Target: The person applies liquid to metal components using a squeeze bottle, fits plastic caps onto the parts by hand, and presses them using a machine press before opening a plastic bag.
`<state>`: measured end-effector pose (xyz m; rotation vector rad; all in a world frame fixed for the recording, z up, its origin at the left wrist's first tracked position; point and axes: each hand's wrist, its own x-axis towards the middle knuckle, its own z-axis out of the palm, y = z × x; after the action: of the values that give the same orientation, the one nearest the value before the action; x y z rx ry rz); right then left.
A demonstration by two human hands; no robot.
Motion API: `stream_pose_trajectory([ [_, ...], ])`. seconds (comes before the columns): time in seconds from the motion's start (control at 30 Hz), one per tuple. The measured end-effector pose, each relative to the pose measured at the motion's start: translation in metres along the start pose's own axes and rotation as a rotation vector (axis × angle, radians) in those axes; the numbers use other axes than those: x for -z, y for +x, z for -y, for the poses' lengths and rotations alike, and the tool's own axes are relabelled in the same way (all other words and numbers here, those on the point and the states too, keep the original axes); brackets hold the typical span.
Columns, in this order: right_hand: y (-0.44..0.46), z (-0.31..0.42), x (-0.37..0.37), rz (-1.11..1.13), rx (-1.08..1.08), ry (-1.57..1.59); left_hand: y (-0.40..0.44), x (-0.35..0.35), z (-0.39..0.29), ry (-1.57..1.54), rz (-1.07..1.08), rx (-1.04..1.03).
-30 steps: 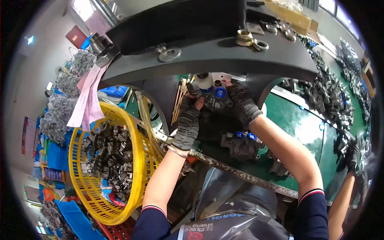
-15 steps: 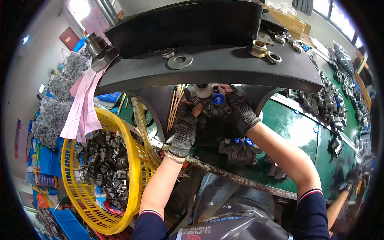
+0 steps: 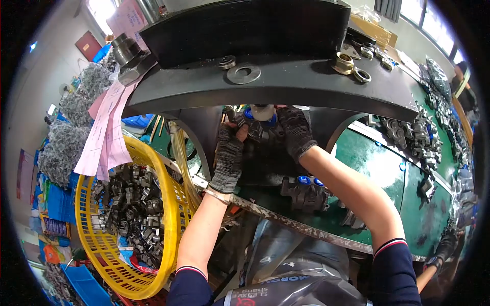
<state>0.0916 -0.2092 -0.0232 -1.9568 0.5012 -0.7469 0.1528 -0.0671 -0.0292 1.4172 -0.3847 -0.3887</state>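
Observation:
Beneath a black press frame (image 3: 286,81), a dark metal brake caliper (image 3: 265,135) with blue round caps sits under a white cylindrical press head (image 3: 263,112). My left hand (image 3: 229,150), in a grey knit glove with bare fingertips, grips the caliper's left side, thumb toward it. Closed on the right side is my right hand (image 3: 296,131), gloved alike; its fingertips are partly hidden behind the part and the frame. Whether the press head touches a cap I cannot tell. Closer to me, a second caliper (image 3: 306,196) with two blue caps rests on the green table (image 3: 372,158).
A yellow basket (image 3: 176,239) full of small metal parts stands at left. Washers (image 3: 244,73) and brass-coloured nuts (image 3: 343,64) lie on the frame. Pink paper slips (image 3: 104,135) hang from its left end. More calipers (image 3: 418,132) are heaped at right, near another person's gloved hand (image 3: 447,244).
Both hands have shifted left with the caliper under the press head. Two blue caps now show beside the head, where one showed before. The view has swung slightly.

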Motion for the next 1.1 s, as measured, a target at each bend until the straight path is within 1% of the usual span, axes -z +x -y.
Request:
stream_pose_trajectory([
  [0.03, 0.001, 0.003, 0.002, -0.001, 0.0, -0.003, 0.001, 0.0, -0.004, 0.031, -0.008, 0.033],
  [0.07, 0.002, 0.005, 0.005, 0.056, 0.051, -0.147, 0.004, 0.001, -0.005, -0.08, 0.059, -0.039],
  [0.1, 0.003, 0.005, 0.0, 0.086, 0.075, -0.218, 0.006, 0.004, -0.006, -0.191, 0.124, -0.111],
  [0.13, 0.004, 0.006, -0.005, 0.115, 0.102, -0.289, 0.011, 0.008, -0.004, -0.191, 0.123, -0.111],
  [0.17, 0.006, -0.001, -0.019, -0.02, 0.075, -0.097, 0.017, 0.014, 0.002, -0.192, 0.151, -0.115],
  [0.23, 0.005, 0.004, -0.021, -0.152, 0.049, 0.101, 0.023, 0.018, 0.007, -0.187, 0.175, -0.122],
  [0.3, -0.005, 0.008, 0.002, -0.015, 0.437, -0.59, 0.023, 0.019, 0.015, -0.055, 0.119, -0.241],
  [0.33, -0.008, 0.017, 0.007, -0.01, 0.435, -0.589, 0.018, 0.016, 0.011, -0.054, 0.116, -0.237],
  [0.4, -0.013, 0.028, 0.014, 0.116, 0.329, -0.793, 0.009, 0.011, 0.006, -0.027, 0.047, -0.149],
  [0.43, -0.014, 0.028, 0.015, 0.121, 0.324, -0.794, 0.009, 0.011, 0.008, -0.027, 0.047, -0.143],
  [0.5, -0.012, 0.029, 0.016, 0.09, 0.345, -0.647, 0.01, 0.012, 0.01, -0.102, 0.079, -0.157],
  [0.53, -0.008, 0.025, 0.014, 0.09, 0.346, -0.648, 0.01, 0.013, 0.011, -0.104, 0.078, -0.158],
  [0.6, 0.001, 0.004, 0.006, 0.123, 0.301, -0.468, 0.012, 0.015, 0.013, -0.057, 0.059, -0.173],
  [0.63, 0.004, -0.004, 0.003, 0.122, 0.302, -0.469, 0.011, 0.014, 0.01, -0.057, 0.06, -0.174],
  [0.67, 0.008, -0.012, -0.001, 0.107, 0.283, -0.274, 0.01, 0.012, 0.005, 0.0, 0.06, -0.149],
  [0.7, 0.01, -0.021, -0.006, 0.1, 0.273, -0.176, 0.009, 0.011, 0.002, 0.057, 0.059, -0.124],
  [0.77, 0.014, -0.04, -0.015, 0.065, 0.271, 0.052, 0.014, 0.013, 0.006, 0.054, 0.068, -0.126],
  [0.83, 0.012, -0.03, -0.012, 0.038, 0.275, 0.184, 0.011, 0.013, 0.003, 0.053, 0.077, -0.123],
  [0.87, 0.011, -0.025, -0.008, 0.098, 0.17, 0.14, 0.008, 0.011, 0.001, -0.011, 0.081, -0.128],
  [0.9, 0.008, -0.014, -0.003, 0.126, 0.116, 0.12, 0.005, 0.01, -0.001, -0.075, 0.087, -0.133],
  [0.93, 0.005, -0.003, 0.002, 0.155, 0.061, 0.098, 0.004, 0.009, -0.001, -0.073, 0.089, -0.13],
  [1.0, -0.003, 0.013, 0.01, 0.086, -0.116, 0.328, 0.0, 0.007, -0.001, -0.013, 0.095, -0.114],
  [1.03, -0.007, 0.02, 0.011, 0.045, -0.261, 0.445, -0.004, 0.003, -0.001, -0.011, 0.101, -0.105],
  [1.1, -0.01, 0.012, 0.015, 0.049, -0.281, 0.474, -0.011, -0.005, -0.003, 0.094, 0.025, -0.158],
])
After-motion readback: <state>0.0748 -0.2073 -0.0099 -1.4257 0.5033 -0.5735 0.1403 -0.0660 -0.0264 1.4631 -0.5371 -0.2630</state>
